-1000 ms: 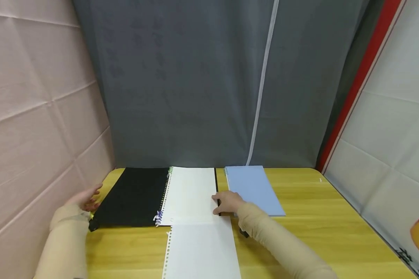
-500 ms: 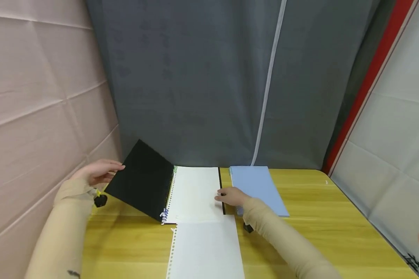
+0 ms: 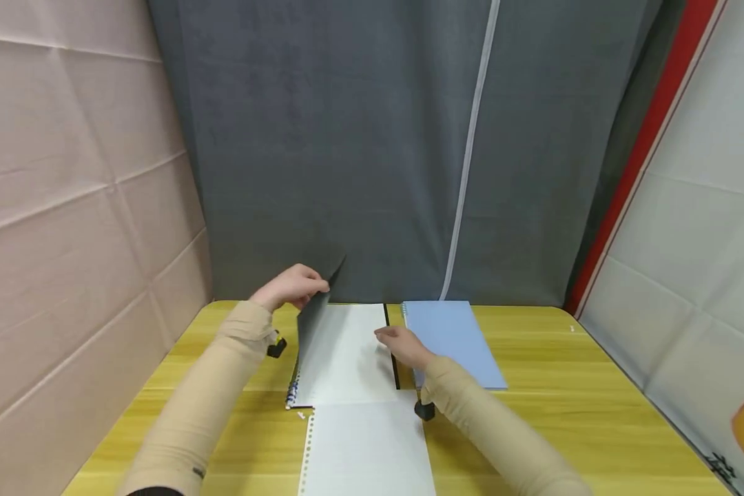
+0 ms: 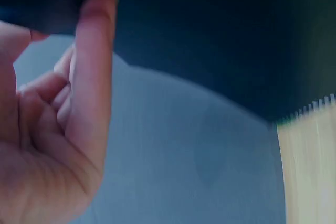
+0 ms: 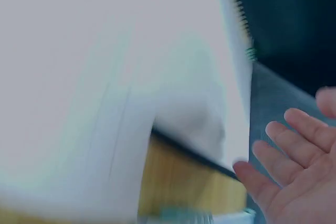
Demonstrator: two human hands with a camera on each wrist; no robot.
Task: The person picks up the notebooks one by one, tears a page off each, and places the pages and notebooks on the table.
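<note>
1. So, from the head cam I've got a spiral notebook (image 3: 347, 358) lying open on the yellow table (image 3: 564, 386), white page facing up, spiral binding (image 3: 293, 394) along its left edge.
2. My left hand (image 3: 291, 288) has the black cover (image 3: 315, 318) pinched at its top edge, thumb and fingers curled round it. The cover stands nearly upright over the page, tilted toward the right.
3. The left wrist cam is pretty blurry. It shows curled fingers (image 4: 89, 77) against a dark surface with grey under it, and I can't make out the contact itself there.
4. My right hand (image 3: 401, 344) sits at the right edge of the white page, fingers fairly straight and relaxed, gripping nothing. Head cam shows it resting on the page edge.
5. The right wrist cam has those fingers (image 5: 294, 150) spread just beside the page's corner, with a thin dark edge of the notebook under the paper. Blurry too.
6. A loose punched sheet (image 3: 366, 448) lies on the table on the near side of the notebook, touching its bottom edge.
7. A light blue notebook (image 3: 452, 337) lies closed just to the right of the open one, partly under my right forearm.
8. Grey curtain (image 3: 378, 138) hangs behind the table, pinkish wall (image 3: 68, 172) on the left.
</note>
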